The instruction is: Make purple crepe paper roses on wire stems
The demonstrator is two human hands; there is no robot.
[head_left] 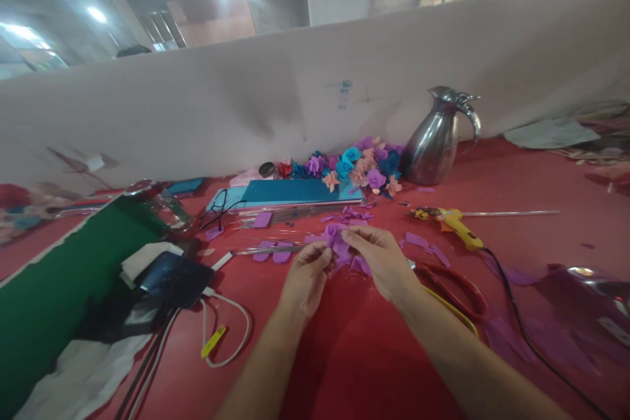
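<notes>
Between my two hands is a purple paper flower [335,233], partly hidden by my fingers. My left hand [310,269] pinches it low on its left side. From the right, my right hand [377,256] grips its petals between thumb and forefinger. Purple paper scraps [361,265] lie around and beneath the flower. To the left, cut purple paper pieces [282,252] rest beside thin wires [266,249]. Close by my right wrist are red-handled scissors [457,289], and beyond them a yellow glue gun [455,223] lies on its side.
Finished paper flowers [367,167] in several colours are heaped at the back beside a metal jug [433,138]. Blue paper sheets [290,191] and eyeglasses [221,210] lie left of them. A phone [174,279], a white cable [246,321] and a glass jar [165,203] occupy the left side.
</notes>
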